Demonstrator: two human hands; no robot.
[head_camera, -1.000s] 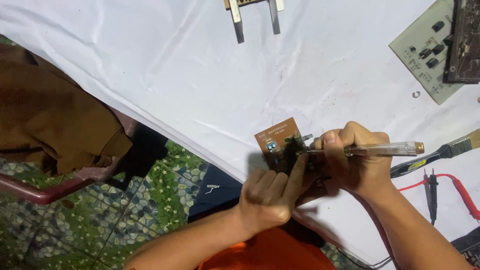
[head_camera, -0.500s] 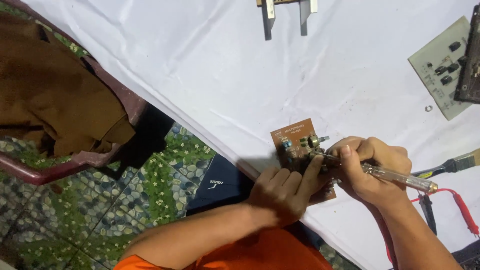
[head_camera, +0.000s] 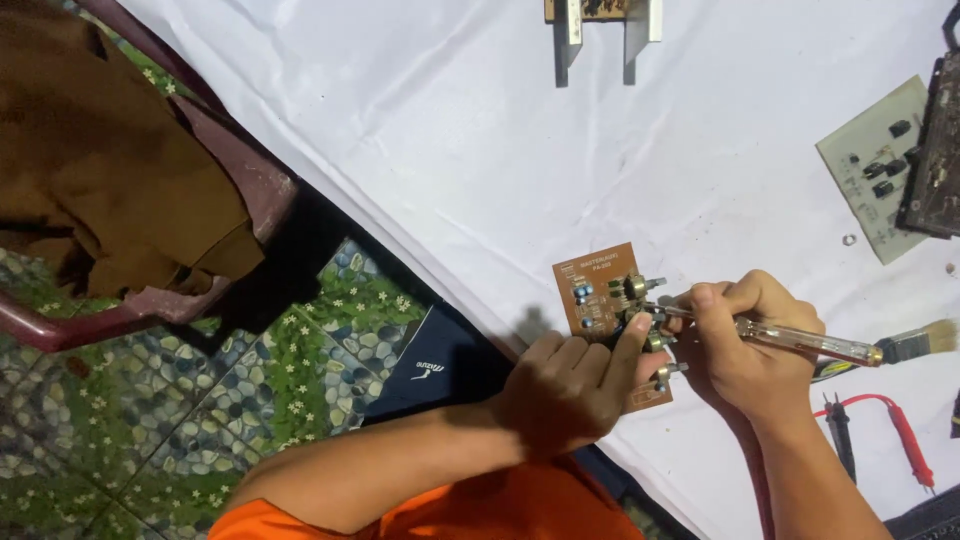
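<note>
Small brown circuit board (head_camera: 600, 300) held at the near edge of the white-covered surface (head_camera: 450, 130) — the landmark for everything else here. Left hand (head_camera: 565, 385) wrapped around the board's lower end from below, fingers curled shut, thumb (head_camera: 628, 345) pressed up along its face. Right hand (head_camera: 745, 345) just right of the board, fingers closed around a clear-handled screwdriver (head_camera: 800, 340), its tip set among the small knobbed parts along the board's right edge; exact contact point too small to tell. Screwdriver handle running off to the right, away from the board.

Farther right of the board, flat on the surface: a paintbrush (head_camera: 915, 342) with pale bristles, partly behind the screwdriver's end, and below it a red test lead (head_camera: 895, 420) with a dark probe beside it. Well up and to the right of the board — a pale green circuit board (head_camera: 875, 170) with dark components, its right side under a darker board at the frame edge. Straight above the board, at the top edge, a metal bracket (head_camera: 600, 25) with two legs pointing down. Far left of the board, off the surface, a dark red chair (head_camera: 230, 200) draped with brown cloth (head_camera: 110, 170), standing on a pebble-patterned floor (head_camera: 150, 420).
</note>
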